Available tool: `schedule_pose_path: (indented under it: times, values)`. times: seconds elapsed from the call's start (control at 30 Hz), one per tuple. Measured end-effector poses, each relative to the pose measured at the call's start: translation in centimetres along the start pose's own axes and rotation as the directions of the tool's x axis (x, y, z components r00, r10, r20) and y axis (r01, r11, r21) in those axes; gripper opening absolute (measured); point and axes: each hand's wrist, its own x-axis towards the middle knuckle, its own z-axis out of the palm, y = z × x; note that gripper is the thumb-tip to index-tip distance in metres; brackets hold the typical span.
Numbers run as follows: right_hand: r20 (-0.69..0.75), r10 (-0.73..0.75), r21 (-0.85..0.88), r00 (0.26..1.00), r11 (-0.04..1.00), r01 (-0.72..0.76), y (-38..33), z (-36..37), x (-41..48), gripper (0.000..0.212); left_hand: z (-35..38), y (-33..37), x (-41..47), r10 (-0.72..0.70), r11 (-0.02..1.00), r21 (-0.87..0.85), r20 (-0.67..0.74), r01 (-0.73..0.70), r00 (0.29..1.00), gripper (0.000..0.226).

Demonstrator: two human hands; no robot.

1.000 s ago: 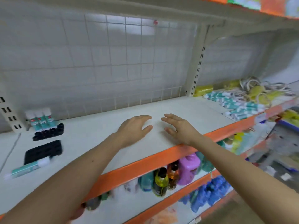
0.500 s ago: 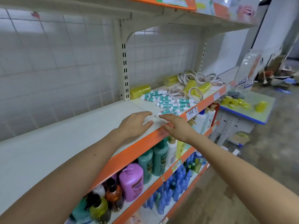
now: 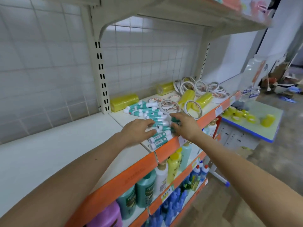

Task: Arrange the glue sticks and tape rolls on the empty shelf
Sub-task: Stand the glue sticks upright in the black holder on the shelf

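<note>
A pile of teal-and-white glue sticks (image 3: 148, 110) lies on the right shelf section, near its orange front edge. Behind it are several white tape rolls (image 3: 200, 86) and yellow wrapped tape packs (image 3: 124, 101). My left hand (image 3: 136, 131) rests fingers spread on the left side of the glue stick pile. My right hand (image 3: 184, 124) reaches over the pile's right side, fingers spread and touching the sticks. Neither hand has closed around a stick. The white empty shelf (image 3: 57, 153) stretches to the left.
A slotted upright post (image 3: 100, 74) divides the two shelf sections. Below are shelves of shampoo and cleaner bottles (image 3: 146, 190). To the right stands a small table (image 3: 255, 118) with yellow tape rolls. An upper shelf overhangs.
My view has swung right and both hands have moved right along the shelf, from the bare board onto the glue stick pile.
</note>
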Motion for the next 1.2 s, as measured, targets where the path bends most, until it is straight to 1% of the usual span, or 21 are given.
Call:
schedule_pose_path:
  times: [0.1,0.17,0.27,0.37,0.47,0.53,0.6,0.67,0.7,0.77,0.83,0.97,1.07,1.2]
  values:
    - [-0.033,-0.016,-0.017,0.999,1.000,0.015,1.0,0.0,1.3,0.043,0.1,0.0,0.6,-0.013,1.000,0.019,0.041,0.013,0.999,0.040]
    - [-0.043,-0.038,-0.041,0.998,0.999,0.036,1.5,0.0,2.1,0.039,0.1,-0.1,0.9,-0.031,1.000,0.003,0.058,0.031,0.998,0.040]
    - [-0.001,-0.039,-0.094,0.999,0.995,0.038,2.1,-0.2,3.0,0.029,0.1,0.2,1.0,-0.061,0.998,-0.009,0.063,0.062,0.996,0.037]
    - [0.031,-0.036,-0.089,0.999,0.995,0.039,2.4,-0.5,3.6,0.029,0.1,0.7,0.9,-0.096,0.995,-0.007,0.048,0.096,0.994,0.035]
    - [0.026,-0.066,-0.042,0.997,0.997,0.067,2.5,-0.8,3.6,0.031,-0.1,1.3,0.3,-0.130,0.991,-0.036,0.020,0.131,0.991,0.031]
    - [0.030,-0.127,-0.037,0.991,0.991,0.128,2.0,-0.8,3.9,0.031,-0.8,1.6,-0.3,-0.156,0.986,-0.057,-0.010,0.155,0.988,0.030]
    - [0.031,-0.199,-0.057,0.980,0.978,0.200,0.9,-1.3,4.2,0.033,-1.5,1.4,-1.0,-0.184,0.982,-0.063,-0.083,0.179,0.979,0.029]
    - [0.046,-0.257,-0.014,0.965,0.966,0.258,-1.0,-0.8,3.9,0.035,-1.9,1.2,-3.3,-0.246,0.969,-0.076,-0.153,0.236,0.957,0.029]
    - [0.030,-0.261,0.008,0.965,0.965,0.261,-1.4,-0.6,3.8,0.035,-2.0,1.0,-3.6,-0.249,0.968,-0.076,-0.166,0.239,0.954,0.028]
    - [0.041,-0.288,0.057,0.957,0.957,0.286,-2.4,0.3,3.4,0.034,-2.2,0.4,-5.3,-0.289,0.957,-0.052,-0.163,0.285,0.943,0.026]
    - [0.072,-0.364,0.100,0.929,0.929,0.357,-4.5,1.0,3.2,0.033,-3.2,-0.3,-8.1,-0.348,0.937,-0.026,-0.189,0.349,0.918,0.025]
    - [0.090,-0.498,0.197,0.862,0.858,0.475,-9.9,2.6,2.3,0.026,-4.9,-1.9,-14.5,-0.467,0.880,-0.031,-0.244,0.474,0.850,0.024]
    - [0.129,-0.569,0.254,0.812,0.810,0.528,-14.6,4.2,0.8,0.023,-6.1,-3.1,-19.8,-0.539,0.829,-0.006,-0.279,0.560,0.795,0.025]
    - [0.139,-0.657,0.346,0.741,0.733,0.585,-22.1,6.2,-2.6,0.023,-7.8,-4.7,-27.8,-0.618,0.758,0.010,-0.310,0.652,0.723,0.026]
